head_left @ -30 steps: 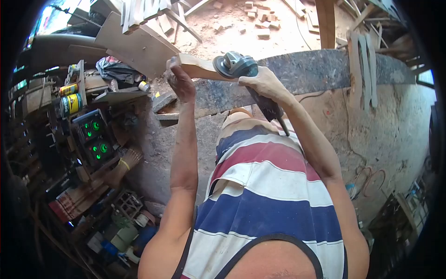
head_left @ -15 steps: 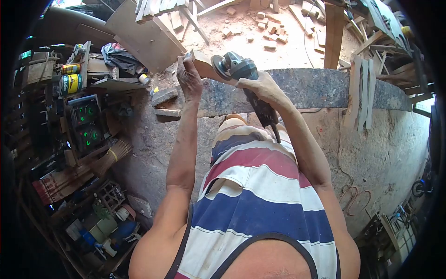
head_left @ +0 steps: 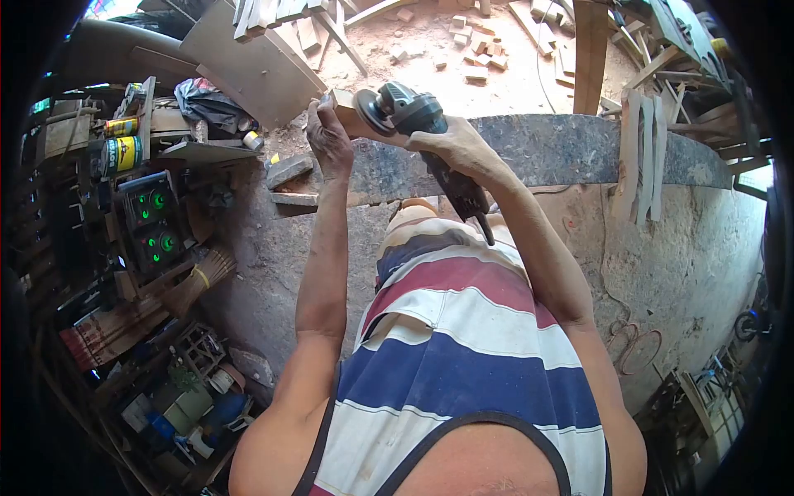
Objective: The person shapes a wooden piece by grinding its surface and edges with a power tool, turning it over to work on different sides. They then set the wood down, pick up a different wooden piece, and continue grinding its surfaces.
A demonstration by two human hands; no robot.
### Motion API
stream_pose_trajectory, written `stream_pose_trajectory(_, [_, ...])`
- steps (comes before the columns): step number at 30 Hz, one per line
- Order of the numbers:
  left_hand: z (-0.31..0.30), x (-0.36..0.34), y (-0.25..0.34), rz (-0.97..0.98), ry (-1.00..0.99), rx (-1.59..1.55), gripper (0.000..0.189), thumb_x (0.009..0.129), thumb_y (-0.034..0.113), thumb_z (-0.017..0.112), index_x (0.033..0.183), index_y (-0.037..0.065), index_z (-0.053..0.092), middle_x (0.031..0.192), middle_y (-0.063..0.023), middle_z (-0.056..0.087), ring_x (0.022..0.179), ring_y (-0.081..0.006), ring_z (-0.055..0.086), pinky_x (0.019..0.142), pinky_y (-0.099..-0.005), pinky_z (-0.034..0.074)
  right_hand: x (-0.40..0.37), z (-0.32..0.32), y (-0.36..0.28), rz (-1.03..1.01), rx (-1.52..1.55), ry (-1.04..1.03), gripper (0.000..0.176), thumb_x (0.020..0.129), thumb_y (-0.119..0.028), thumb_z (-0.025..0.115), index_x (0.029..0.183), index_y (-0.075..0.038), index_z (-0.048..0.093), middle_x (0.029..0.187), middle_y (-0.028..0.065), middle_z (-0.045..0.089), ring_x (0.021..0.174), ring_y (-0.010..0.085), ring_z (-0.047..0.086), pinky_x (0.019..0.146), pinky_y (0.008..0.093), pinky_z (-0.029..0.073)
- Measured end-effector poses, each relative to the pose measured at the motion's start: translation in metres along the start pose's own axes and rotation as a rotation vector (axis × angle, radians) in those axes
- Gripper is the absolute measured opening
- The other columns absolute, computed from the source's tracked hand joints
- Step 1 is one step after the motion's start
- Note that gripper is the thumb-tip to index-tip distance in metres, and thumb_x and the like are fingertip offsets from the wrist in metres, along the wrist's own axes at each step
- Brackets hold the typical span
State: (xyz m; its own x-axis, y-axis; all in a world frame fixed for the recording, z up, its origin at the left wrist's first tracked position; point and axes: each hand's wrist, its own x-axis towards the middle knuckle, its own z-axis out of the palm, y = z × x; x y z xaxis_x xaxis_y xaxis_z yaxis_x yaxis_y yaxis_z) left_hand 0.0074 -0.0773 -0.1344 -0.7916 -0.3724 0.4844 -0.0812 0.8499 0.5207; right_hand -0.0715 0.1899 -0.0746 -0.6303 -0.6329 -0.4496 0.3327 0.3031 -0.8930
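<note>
My right hand (head_left: 451, 145) is wrapped round the body of a dark angle grinder (head_left: 420, 114), whose cable end points back toward my waist. The grinder's round disc (head_left: 374, 112) lies over a piece of wood (head_left: 354, 126). At the far left end of that wood, my left hand (head_left: 328, 136) grips it with the thumb up near its top edge. The wood spans the gap between both hands above the bench edge, and the grinder hides part of it.
A long dark worn bench (head_left: 538, 153) runs across in front of me. Small wood blocks (head_left: 480, 54) lie scattered on the dusty ground beyond. Wooden strips (head_left: 641, 157) lean over the bench at right. A lit speaker (head_left: 153, 217) and a yellow can (head_left: 124, 154) stand at left.
The grinder and my right hand have shifted left along the wood, the disc now nearer my left hand. My left hand has moved slightly left.
</note>
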Motion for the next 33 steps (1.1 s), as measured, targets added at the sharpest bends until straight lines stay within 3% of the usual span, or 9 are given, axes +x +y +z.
stream_pose_trajectory(3, [-0.003,0.0,0.007,-0.013,-0.01,-0.027,0.034,0.123,0.029,0.037,0.122,0.003,0.059,0.126,-0.0301,0.067,0.112,-0.05,0.065,0.1,-0.053,0.05,0.0,0.0,-0.006,-0.004,-0.008,0.012,0.054,0.078,-0.046,0.085,0.104,0.001,0.079,0.086,0.0079,0.072,0.079,0.0198,0.065,0.076,0.035,0.053])
stream_pose_trajectory(6, [-0.005,-0.001,0.004,0.07,-0.025,0.09,0.021,0.114,0.009,0.046,0.135,0.005,0.05,0.121,-0.0273,0.065,0.109,-0.0483,0.066,0.097,-0.0573,0.051,0.005,-0.003,-0.002,-0.003,-0.042,0.013,0.054,0.078,-0.046,0.085,0.105,0.001,0.08,0.087,0.0083,0.073,0.079,0.0201,0.066,0.076,0.0358,0.053])
stream_pose_trajectory(15, [-0.015,-0.011,-0.038,-0.085,-0.086,0.038,0.026,0.115,0.021,0.051,0.129,0.001,0.058,0.127,-0.0262,0.067,0.119,-0.0473,0.065,0.103,-0.057,0.049,0.014,0.007,0.048,-0.081,-0.089,0.08,0.056,0.08,-0.047,0.088,0.103,0.003,0.081,0.086,0.0106,0.075,0.08,0.0213,0.067,0.079,0.0398,0.056])
stream_pose_trajectory(20, [0.022,0.014,-0.043,-0.139,-0.148,-0.051,0.032,0.117,0.027,0.048,0.128,0.0,0.061,0.124,-0.0253,0.067,0.116,-0.046,0.065,0.101,-0.0557,0.049,-0.013,-0.024,0.035,0.12,-0.345,0.227,0.068,0.071,-0.059,0.089,0.096,0.004,0.083,0.081,0.023,0.078,0.077,0.0342,0.078,0.074,0.0469,0.062])
stream_pose_trajectory(23, [0.054,0.034,-0.035,-0.109,-0.148,-0.095,0.036,0.118,0.031,0.046,0.128,0.0,0.062,0.122,-0.0247,0.067,0.114,-0.0451,0.065,0.1,-0.0548,0.049,-0.01,-0.029,0.06,0.17,-0.309,0.304,0.068,0.066,-0.054,0.09,0.097,0.006,0.083,0.1,0.0297,0.081,0.092,0.0427,0.081,0.085,0.0507,0.064])
stream_pose_trajectory(28, [0.055,0.032,-0.028,-0.136,-0.175,-0.096,0.044,0.12,0.037,0.042,0.127,-0.001,0.064,0.118,-0.0238,0.068,0.11,-0.0438,0.064,0.099,-0.0534,0.049,-0.006,-0.018,0.057,0.129,-0.197,0.218,0.067,0.069,-0.05,0.091,0.107,0.005,0.082,0.112,0.03,0.081,0.105,0.0426,0.079,0.095,0.0487,0.061])
stream_pose_trajectory(29, [0.048,0.028,-0.038,-0.148,-0.186,-0.091,0.045,0.12,0.038,0.042,0.127,-0.001,0.065,0.118,-0.0236,0.068,0.11,-0.0435,0.064,0.099,-0.0532,0.049,-0.01,-0.018,0.046,-0.025,-0.103,0.181,0.066,0.072,-0.05,0.092,0.109,0.003,0.082,0.11,0.0287,0.081,0.105,0.0387,0.079,0.095,0.0475,0.061])
stream_pose_trajectory(31, [0.023,0.015,-0.045,-0.232,-0.196,-0.07,0.048,0.121,0.04,0.04,0.127,-0.001,0.066,0.116,-0.0233,0.068,0.108,-0.043,0.064,0.098,-0.0526,0.049,-0.029,-0.012,0.017,-0.032,-0.016,0.164,0.055,0.082,-0.045,0.089,0.109,0.002,0.082,0.103,0.0193,0.083,0.092,0.0261,0.08,0.084,0.0387,0.062])
stream_pose_trajectory(33, [0.002,0.002,-0.044,-0.355,-0.185,-0.006,0.052,0.122,0.042,0.039,0.126,-0.001,0.066,0.115,-0.0229,0.068,0.107,-0.0424,0.064,0.098,-0.052,0.049,-0.02,-0.02,0.02,-0.021,-0.049,0.115,0.057,0.08,-0.049,0.088,0.109,0.001,0.084,0.102,0.0194,0.083,0.092,0.0275,0.08,0.085,0.039,0.062])
